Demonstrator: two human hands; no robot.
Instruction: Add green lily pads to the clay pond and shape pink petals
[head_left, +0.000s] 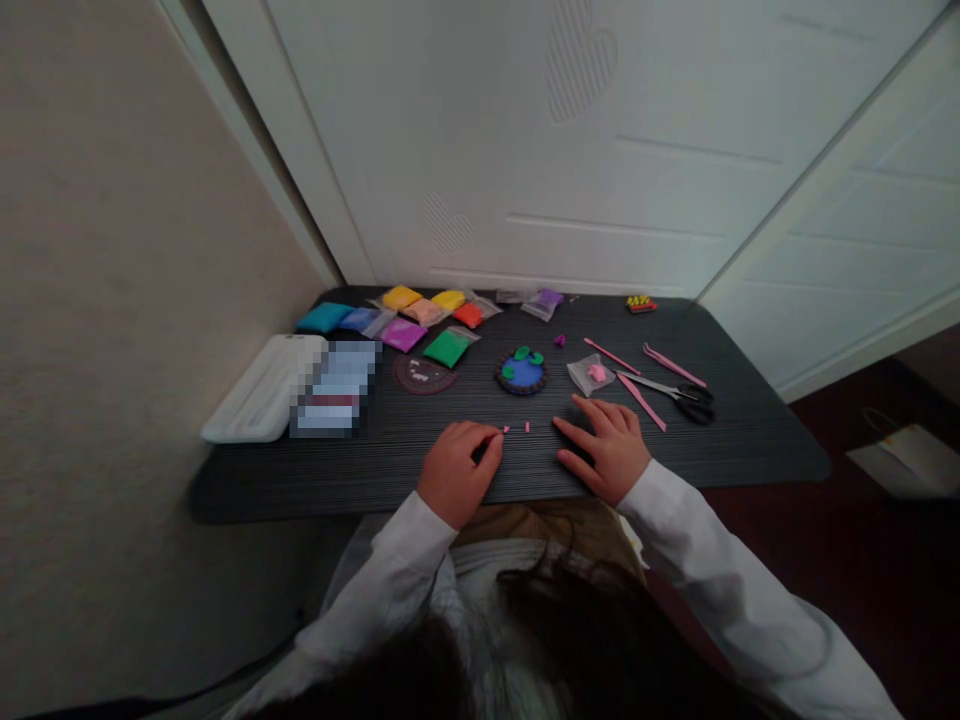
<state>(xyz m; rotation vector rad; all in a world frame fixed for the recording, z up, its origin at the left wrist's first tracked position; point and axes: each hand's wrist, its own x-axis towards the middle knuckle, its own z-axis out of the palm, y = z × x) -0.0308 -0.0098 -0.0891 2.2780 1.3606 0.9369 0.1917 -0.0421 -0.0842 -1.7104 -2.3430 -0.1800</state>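
My left hand [459, 470] is at the near side of the dark table, thumb and forefinger pinched together on a tiny pink clay piece [506, 429]. A second small pink clay strip [527, 427] lies on the table just to its right. My right hand [606, 448] rests with fingers spread and nothing in them, to the right of that strip. Beyond both hands sits a round clay pond [523, 371], blue inside, with a dark bumpy rim and green leaf shapes. Pink clay [596, 373] lies on a clear bag beyond my right fingertips.
Scissors [679, 392] and pink modelling tools [643, 402] lie to the right, with pink tweezers [675, 365] behind. Coloured clay packets [448, 346] spread across the back left, near a dark round protractor [424, 374]. A white case [262, 390] and a blurred-out screen [337, 390] occupy the left end.
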